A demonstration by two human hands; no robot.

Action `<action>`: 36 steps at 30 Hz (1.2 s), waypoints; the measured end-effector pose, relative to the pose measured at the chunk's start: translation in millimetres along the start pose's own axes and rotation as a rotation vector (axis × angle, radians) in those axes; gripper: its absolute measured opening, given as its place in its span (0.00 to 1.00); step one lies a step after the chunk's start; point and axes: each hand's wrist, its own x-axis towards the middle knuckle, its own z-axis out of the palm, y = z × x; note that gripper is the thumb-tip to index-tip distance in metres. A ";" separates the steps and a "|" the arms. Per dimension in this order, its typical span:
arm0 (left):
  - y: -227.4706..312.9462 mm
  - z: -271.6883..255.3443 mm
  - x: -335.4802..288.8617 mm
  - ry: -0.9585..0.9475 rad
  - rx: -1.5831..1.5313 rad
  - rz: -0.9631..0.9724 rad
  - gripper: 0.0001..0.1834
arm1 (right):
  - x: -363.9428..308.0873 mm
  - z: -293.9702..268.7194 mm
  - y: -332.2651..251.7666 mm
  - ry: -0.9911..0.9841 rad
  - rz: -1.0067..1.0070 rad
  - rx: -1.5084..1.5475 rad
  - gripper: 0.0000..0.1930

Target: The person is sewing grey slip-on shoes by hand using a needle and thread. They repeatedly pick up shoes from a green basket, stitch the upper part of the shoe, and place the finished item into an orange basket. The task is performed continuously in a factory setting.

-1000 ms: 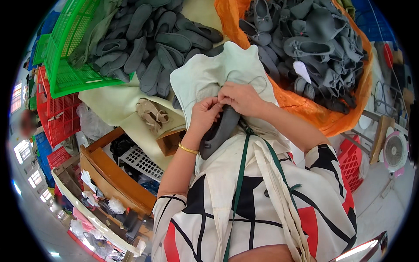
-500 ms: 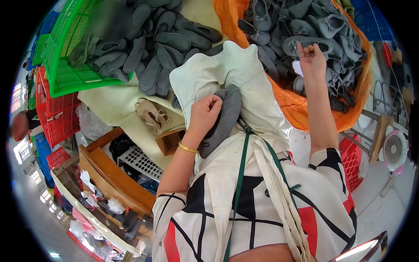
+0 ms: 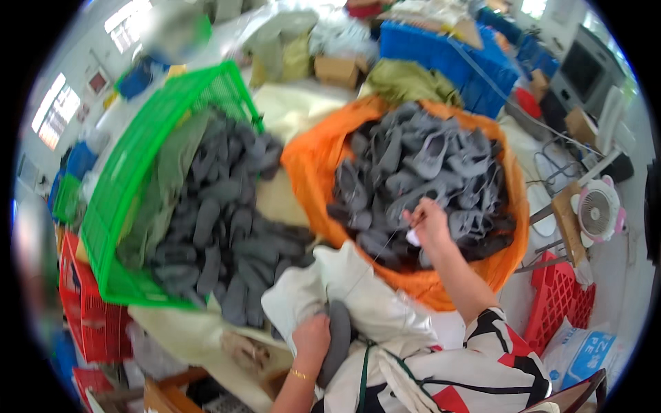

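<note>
My left hand (image 3: 312, 340) is closed around a dark grey cloth shoe (image 3: 337, 342), held against the white apron (image 3: 358, 279) over my lap. My right hand (image 3: 428, 219) is raised to the right, in front of the orange bag, its fingers pinched together. A thin thread (image 3: 370, 268) runs from near the shoe up towards those fingers; a needle, if there is one, cannot be made out. Something small and white (image 3: 413, 237) shows at the right fingers. Ahead on the right, many grey shoes (image 3: 430, 157) fill the orange bag (image 3: 313, 162).
A green plastic crate (image 3: 131, 227) lies tipped at the left, with grey shoes (image 3: 251, 251) spilling onto pale cloth. A beige shoe (image 3: 246, 350) sits nearer me. Red crates (image 3: 89, 313), a small fan (image 3: 597, 210) and a blue bin (image 3: 441, 65) stand around.
The view has tilted up and shows more of the room ahead. My left hand still holds the shoe on my lap; my right hand stays raised and pinched.
</note>
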 end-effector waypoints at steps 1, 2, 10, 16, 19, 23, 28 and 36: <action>7.6 4.3 8.1 -0.002 0.015 0.057 0.09 | -5.1 1.4 -17.2 0.062 0.025 0.031 0.12; 11.6 5.0 8.7 -0.013 0.045 0.077 0.09 | -9.5 6.2 -26.5 0.031 0.026 0.047 0.10; 28.0 -2.8 15.6 0.125 -0.022 0.234 0.06 | -22.3 61.5 -77.9 -0.145 -0.175 -0.040 0.07; 16.0 -1.9 6.5 0.169 -0.036 0.218 0.04 | -17.3 84.2 -92.5 -0.212 -0.611 -0.231 0.04; 17.7 6.1 6.2 0.174 -0.171 0.150 0.05 | -55.5 70.8 -44.3 -0.488 -0.341 -0.637 0.02; 8.0 12.2 0.1 0.128 -0.337 0.060 0.06 | -105.7 54.7 24.3 -1.228 -0.708 -1.384 0.04; 4.5 12.6 -5.9 0.098 -0.594 0.032 0.06 | -151.7 60.8 62.4 -1.721 -0.476 -1.845 0.08; -2.9 26.5 -7.3 0.011 -0.523 -0.001 0.06 | -179.5 39.2 101.8 -1.729 -0.519 -1.832 0.07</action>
